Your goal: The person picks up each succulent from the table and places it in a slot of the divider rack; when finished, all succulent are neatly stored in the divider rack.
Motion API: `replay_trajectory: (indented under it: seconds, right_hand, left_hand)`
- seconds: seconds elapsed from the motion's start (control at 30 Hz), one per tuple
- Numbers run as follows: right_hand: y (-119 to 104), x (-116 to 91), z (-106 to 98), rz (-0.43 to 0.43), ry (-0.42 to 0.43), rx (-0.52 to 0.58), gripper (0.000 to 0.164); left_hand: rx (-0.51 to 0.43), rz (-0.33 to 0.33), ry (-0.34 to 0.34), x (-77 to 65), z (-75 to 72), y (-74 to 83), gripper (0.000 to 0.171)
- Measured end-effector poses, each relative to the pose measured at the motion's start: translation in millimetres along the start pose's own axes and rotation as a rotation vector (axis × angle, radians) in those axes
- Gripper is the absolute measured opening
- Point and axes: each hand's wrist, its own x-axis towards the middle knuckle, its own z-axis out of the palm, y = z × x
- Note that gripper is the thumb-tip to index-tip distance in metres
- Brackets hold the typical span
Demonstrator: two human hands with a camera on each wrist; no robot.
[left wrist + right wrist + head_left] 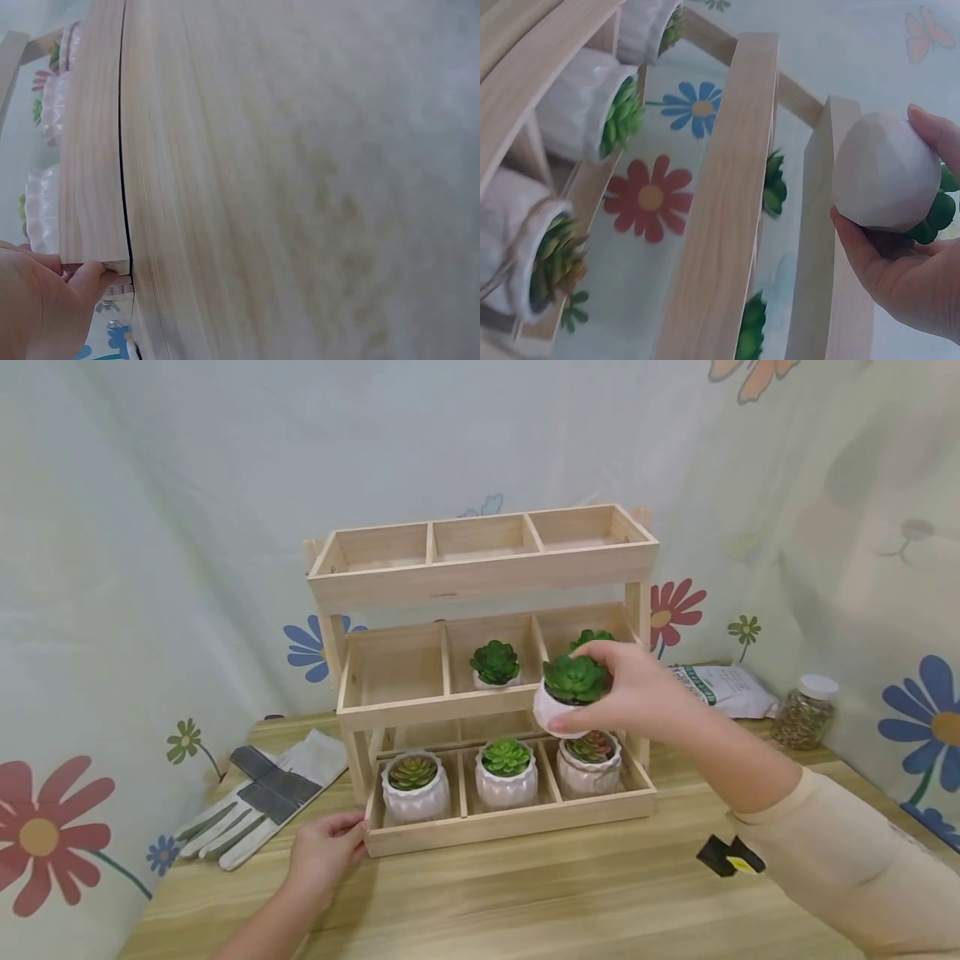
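A three-tier wooden plant stand (480,564) faces me, each tier split into compartments. My right hand (637,689) grips a small white pot (889,171) with a dark green succulent (576,677), thumb and fingers around its sides. It is in the air before the right end of the middle tier. Behind it, another green succulent (592,637) shows in the right middle compartment; one more (495,662) sits in the center one. My left hand (324,852) pinches the bottom tier's front left corner, thumb against the wood in the left wrist view (90,277).
White ribbed pots with succulents fill the bottom tier: left (416,789), center (507,774), right (588,766). Work gloves (270,793) lie left. At right are a white bag (723,689), a lidded jar (806,714) and a small black item (720,853).
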Motion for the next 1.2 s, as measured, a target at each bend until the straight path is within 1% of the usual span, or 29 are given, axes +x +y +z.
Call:
replay_trajectory:
  seconds: [0.17,0.4,0.5,0.67,0.77,0.97,1.1,1.2]
  right_hand:
    - [-24.9,29.5,17.5,-0.055,-0.037,0.016,0.066]
    - [-54.2,71.1,47.6,-0.112,-0.100,0.075,0.064]
    - [-63.1,87.8,62.0,-0.124,-0.107,0.050,0.065]
    - [-69.6,113.3,84.3,-0.164,-0.100,0.009,0.066]
    - [-72.2,125.6,95.8,-0.162,-0.112,-0.008,0.067]
    - [-79.7,143.0,116.4,-0.155,-0.164,-0.096,0.074]
    - [-82.1,152.1,127.2,-0.168,-0.149,-0.122,0.071]
    - [-81.5,158.4,133.7,-0.148,-0.157,-0.158,0.079]
  left_hand:
    - [-0.007,-0.005,0.002,2.0,-1.1,-2.1,0.026]
    - [-0.022,-0.007,-0.006,3.1,-0.9,-3.3,0.026]
    - [-0.025,-0.003,-0.010,3.4,-0.5,-3.0,0.026]
    - [-0.014,0.011,-0.010,2.3,0.4,-3.1,0.026]
    - [-0.011,0.015,-0.011,1.1,0.9,-3.9,0.026]
    - [-0.017,0.020,-0.008,0.4,1.5,-5.0,0.027]
    - [-0.022,0.026,-0.003,0.6,1.2,-3.9,0.027]
    - [-0.026,0.021,0.000,1.2,0.5,-3.9,0.026]
